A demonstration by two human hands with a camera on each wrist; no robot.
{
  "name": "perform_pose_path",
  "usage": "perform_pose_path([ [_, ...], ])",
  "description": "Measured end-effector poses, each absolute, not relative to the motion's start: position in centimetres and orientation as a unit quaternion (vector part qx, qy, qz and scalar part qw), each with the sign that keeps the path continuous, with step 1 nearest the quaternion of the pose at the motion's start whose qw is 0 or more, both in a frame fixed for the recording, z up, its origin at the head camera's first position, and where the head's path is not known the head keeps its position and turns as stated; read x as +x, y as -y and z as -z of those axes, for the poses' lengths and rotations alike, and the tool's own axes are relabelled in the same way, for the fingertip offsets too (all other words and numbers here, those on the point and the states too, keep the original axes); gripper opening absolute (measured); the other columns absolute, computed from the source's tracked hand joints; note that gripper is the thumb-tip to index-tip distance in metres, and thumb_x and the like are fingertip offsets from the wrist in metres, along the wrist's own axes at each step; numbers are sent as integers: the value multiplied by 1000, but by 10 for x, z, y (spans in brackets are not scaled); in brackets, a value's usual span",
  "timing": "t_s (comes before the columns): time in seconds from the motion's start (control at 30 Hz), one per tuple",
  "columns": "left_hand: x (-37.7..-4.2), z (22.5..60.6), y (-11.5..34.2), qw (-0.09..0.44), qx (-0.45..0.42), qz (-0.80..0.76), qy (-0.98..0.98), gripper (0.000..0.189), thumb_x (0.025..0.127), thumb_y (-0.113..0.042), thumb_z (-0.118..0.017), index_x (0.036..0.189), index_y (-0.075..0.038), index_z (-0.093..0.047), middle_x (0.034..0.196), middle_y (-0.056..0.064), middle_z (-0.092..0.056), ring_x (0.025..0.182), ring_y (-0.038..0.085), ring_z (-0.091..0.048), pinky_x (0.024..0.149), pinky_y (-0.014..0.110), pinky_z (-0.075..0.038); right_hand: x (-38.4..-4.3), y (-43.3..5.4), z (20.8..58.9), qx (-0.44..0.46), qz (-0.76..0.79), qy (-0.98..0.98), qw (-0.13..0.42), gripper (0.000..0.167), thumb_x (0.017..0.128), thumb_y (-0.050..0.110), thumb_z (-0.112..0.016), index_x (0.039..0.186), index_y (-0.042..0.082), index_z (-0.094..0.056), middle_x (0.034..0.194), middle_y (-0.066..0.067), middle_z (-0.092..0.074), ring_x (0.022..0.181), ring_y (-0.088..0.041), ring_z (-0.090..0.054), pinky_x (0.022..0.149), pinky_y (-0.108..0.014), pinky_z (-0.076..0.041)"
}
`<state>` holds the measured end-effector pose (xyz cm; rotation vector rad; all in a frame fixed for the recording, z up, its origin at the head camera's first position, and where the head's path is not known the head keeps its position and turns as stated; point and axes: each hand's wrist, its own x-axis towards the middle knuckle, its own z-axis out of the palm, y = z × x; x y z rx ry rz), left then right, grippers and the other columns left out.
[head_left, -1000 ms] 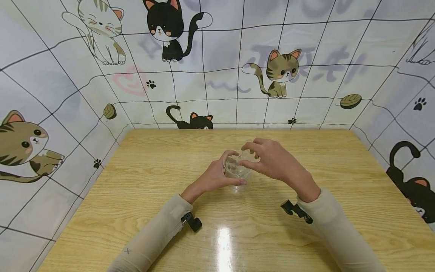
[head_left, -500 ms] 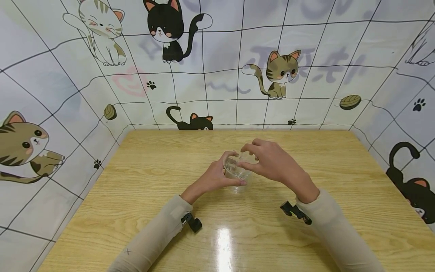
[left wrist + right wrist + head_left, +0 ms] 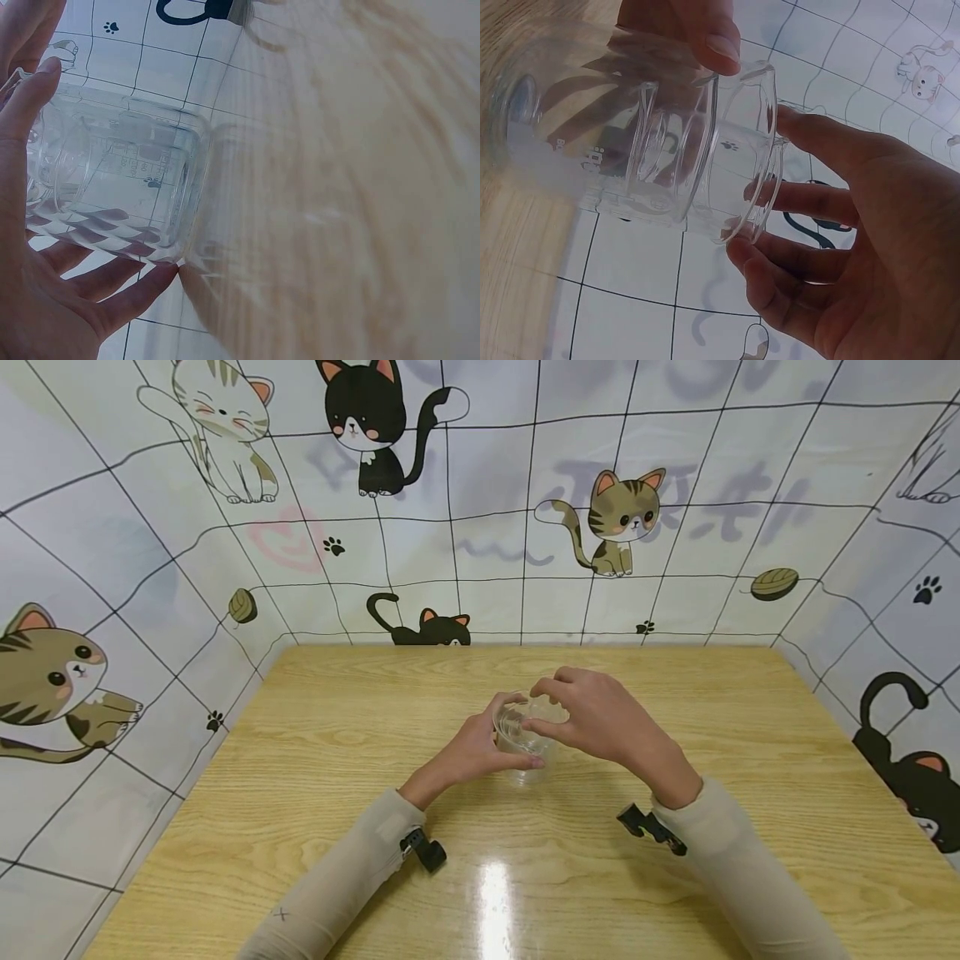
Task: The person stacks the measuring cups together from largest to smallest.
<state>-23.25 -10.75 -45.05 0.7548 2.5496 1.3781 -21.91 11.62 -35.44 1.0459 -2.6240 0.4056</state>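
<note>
A clear jar [image 3: 516,745] stands upright on the table, printed with small white markings that show in the left wrist view. My left hand [image 3: 474,748] grips it from the left, thumb on the near side and fingers round the far side. Set into the jar's mouth is a clear lid-like piece [image 3: 739,169] with a wide rim; its narrower part reaches down inside. My right hand [image 3: 600,714] holds that rim from above and the right, thumb and fingertips curled around it. The transparent walls overlap, so the seam between lid and jar is hard to make out.
The wooden table [image 3: 345,710] reaches back to a white cat-patterned wall covering [image 3: 487,543], which also rises on both sides. Small black cameras are strapped at the left sleeve [image 3: 423,850] and right sleeve [image 3: 651,829]. A bright light reflection lies on the front of the table.
My right hand has shifted very slightly to the left with its fingers at the lid's rim. The left hand and the jar stay in place.
</note>
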Motion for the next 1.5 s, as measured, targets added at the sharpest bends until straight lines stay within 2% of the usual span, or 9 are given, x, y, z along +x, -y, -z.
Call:
perform_pose_path([
  [0.2,-232,449,107,85,244,-471,-843,95,77,-52,-89,153,-40,-32,66,-4,-54,56,10,-46,60,31,-46,-218,-115,355,360,-143,911,144,40,89,46,-80,112,14,-75,96,-6,-72,74,-17,-64,67,-37,-55],
  [0.43,-231,448,107,83,241,-469,-845,95,78,-49,-89,152,-40,-32,63,-5,-50,55,10,-43,62,32,-45,-218,-114,356,357,-139,912,148,43,89,46,-80,114,12,-75,97,-5,-72,77,-18,-67,69,-38,-56],
  [0.7,-231,449,108,87,244,-472,-843,96,78,-52,-88,154,-39,-31,72,-3,-58,56,10,-42,67,34,-47,-217,-112,356,347,-121,918,150,41,89,51,-78,111,16,-76,94,-4,-71,73,-17,-63,65,-37,-54],
  [0.93,-231,449,107,86,245,-470,-844,95,78,-53,-88,153,-39,-31,63,-2,-53,53,10,-37,68,34,-46,-216,-112,356,352,-123,915,156,38,88,50,-79,109,17,-76,93,-3,-71,72,-16,-63,65,-36,-54],
  [1.07,-231,449,108,84,245,-468,-845,95,78,-53,-88,153,-39,-32,91,3,-69,70,13,-51,77,36,-49,-217,-112,356,352,-122,915,156,39,88,50,-79,109,17,-76,93,-3,-71,72,-16,-63,65,-36,-54],
  [1.17,-232,449,108,82,247,-467,-845,95,78,-54,-88,153,-38,-32,117,5,-70,90,16,-58,86,38,-50,-216,-112,357,350,-122,915,157,39,88,50,-80,109,16,-77,92,-3,-71,72,-16,-62,65,-36,-54],
  [1.33,-232,449,108,80,247,-469,-844,93,78,-53,-87,153,-39,-33,123,0,-68,102,16,-61,90,39,-51,-216,-110,359,349,-117,916,162,43,87,52,-80,109,15,-77,92,-4,-71,73,-17,-63,64,-36,-54],
  [1.5,-232,450,108,79,249,-472,-842,93,78,-53,-88,153,-38,-33,118,-2,-70,98,16,-62,89,38,-51,-215,-109,360,345,-109,918,163,43,87,53,-79,110,16,-77,93,-4,-71,74,-17,-63,63,-36,-53],
])
